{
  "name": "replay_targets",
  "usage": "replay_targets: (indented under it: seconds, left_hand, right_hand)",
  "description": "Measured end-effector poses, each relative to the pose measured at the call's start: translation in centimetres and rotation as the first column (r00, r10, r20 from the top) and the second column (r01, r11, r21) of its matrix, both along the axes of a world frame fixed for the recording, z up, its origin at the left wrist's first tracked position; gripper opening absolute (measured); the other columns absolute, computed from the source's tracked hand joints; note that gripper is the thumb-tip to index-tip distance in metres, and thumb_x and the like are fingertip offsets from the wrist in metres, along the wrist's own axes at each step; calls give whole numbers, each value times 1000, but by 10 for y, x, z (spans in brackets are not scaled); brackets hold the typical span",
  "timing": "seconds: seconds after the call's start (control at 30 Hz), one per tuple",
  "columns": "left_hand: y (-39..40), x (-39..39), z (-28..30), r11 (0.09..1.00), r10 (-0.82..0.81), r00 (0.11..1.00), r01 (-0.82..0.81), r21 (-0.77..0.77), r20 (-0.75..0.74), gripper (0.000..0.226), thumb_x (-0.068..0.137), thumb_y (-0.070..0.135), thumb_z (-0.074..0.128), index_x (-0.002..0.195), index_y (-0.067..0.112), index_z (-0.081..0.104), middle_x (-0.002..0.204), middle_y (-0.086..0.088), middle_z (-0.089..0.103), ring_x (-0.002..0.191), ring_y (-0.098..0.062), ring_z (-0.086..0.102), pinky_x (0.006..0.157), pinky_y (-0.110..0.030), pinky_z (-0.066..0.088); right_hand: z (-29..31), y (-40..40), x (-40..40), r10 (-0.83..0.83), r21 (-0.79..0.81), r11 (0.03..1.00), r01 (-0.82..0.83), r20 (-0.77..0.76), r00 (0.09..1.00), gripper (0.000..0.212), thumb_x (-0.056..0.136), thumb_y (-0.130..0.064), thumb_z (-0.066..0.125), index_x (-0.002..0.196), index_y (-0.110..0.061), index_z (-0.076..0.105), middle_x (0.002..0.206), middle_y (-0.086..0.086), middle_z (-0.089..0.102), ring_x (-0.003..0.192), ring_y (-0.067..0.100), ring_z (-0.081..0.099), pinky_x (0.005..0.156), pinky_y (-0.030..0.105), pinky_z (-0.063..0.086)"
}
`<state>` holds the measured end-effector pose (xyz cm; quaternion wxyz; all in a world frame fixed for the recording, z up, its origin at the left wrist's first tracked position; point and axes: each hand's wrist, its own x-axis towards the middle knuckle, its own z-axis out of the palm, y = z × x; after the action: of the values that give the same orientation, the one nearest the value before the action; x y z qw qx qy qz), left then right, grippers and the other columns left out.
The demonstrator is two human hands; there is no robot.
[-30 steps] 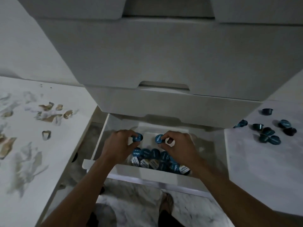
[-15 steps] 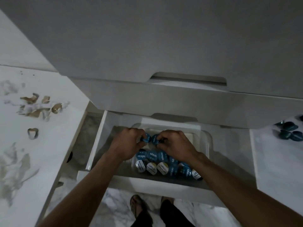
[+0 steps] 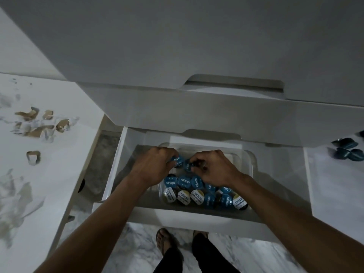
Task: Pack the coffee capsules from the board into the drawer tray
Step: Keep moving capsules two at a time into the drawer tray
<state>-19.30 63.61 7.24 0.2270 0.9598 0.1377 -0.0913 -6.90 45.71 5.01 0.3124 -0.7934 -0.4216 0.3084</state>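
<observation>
Both capsules (image 3: 178, 160) lower (hands (image 3: 155, 166) closer) over tray (image 3: 249, 164)

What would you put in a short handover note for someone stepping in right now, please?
Left hand: pinching a blue capsule over the clear tray.
Right hand: pinching a second blue capsule beside it.
Done: two rows of capsules, blue-lidded and white-lidded, fill the tray's near end inside the open drawer.
Left: set these two down in the tray's bare far part, then fetch the loose capsules on the board to the right.
</observation>
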Motion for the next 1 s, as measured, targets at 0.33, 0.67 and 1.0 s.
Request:
replay_targets:
  seconds: [0.33,0.67,1.0]
  left_hand:
    - [0,15,6,983,-115,980,136,123,-161,21,92,38,55,109,31,66,105,2,69,88,-15,63,77,-37,55]
    - [-2,6,15,996,-11,994,21,92,-109,34,94,37,55,128,29,58,126,1,65,108,-20,62,92,-41,52]
    - [-36,-29,74,942,320,940,-303,-141,115,38,87,39,68,122,25,64,122,8,68,83,-8,69,87,-40,57]
  right_hand:
    - [-6,7,-1,44,16,999,-43,-31,999,22,86,-15,71,107,-21,72,101,-7,74,85,1,67,80,22,57]
    - [0,5,-4,4,57,998,-3,-12,1000,21,85,-23,71,106,-24,70,100,-8,71,86,1,64,78,21,55]
    - [63,-34,-31,-312,198,920,340,-157,937,48,79,-37,78,122,-23,63,102,-15,66,89,-4,63,76,12,51]
